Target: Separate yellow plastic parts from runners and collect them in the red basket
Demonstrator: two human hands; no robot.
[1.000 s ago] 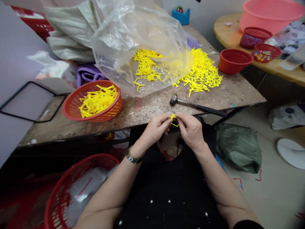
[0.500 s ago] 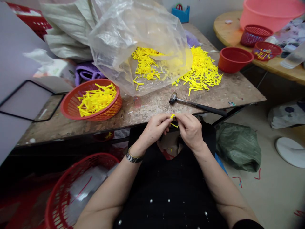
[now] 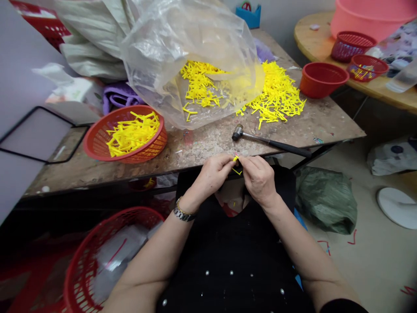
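Observation:
My left hand (image 3: 213,174) and my right hand (image 3: 259,179) meet just in front of the table's near edge. Both are closed in a pinch on a small yellow plastic piece (image 3: 236,171), whose thin bent end shows between them; my fingertips cover the rest. Just beyond my hands, a hammer (image 3: 270,142) with a metal head and black handle lies on the table. To the left, an orange-red basket (image 3: 94,134) holds many similar yellow pieces (image 3: 133,134). Past the hammer, a heap of yellow pieces (image 3: 280,95) spills from a clear plastic bag (image 3: 153,48).
A red bowl (image 3: 322,80) stands at the table's right side. A black wire frame (image 3: 35,161) is at the left. Below the table sit a large red basket (image 3: 76,261) and, on the floor at right, a green bag (image 3: 325,200). A round wooden table (image 3: 312,34) holds several tubs.
My hands stay together on the yellow piece, with only a slight shift of the fingers and of the piece's angle. The whole view has moved very slightly.

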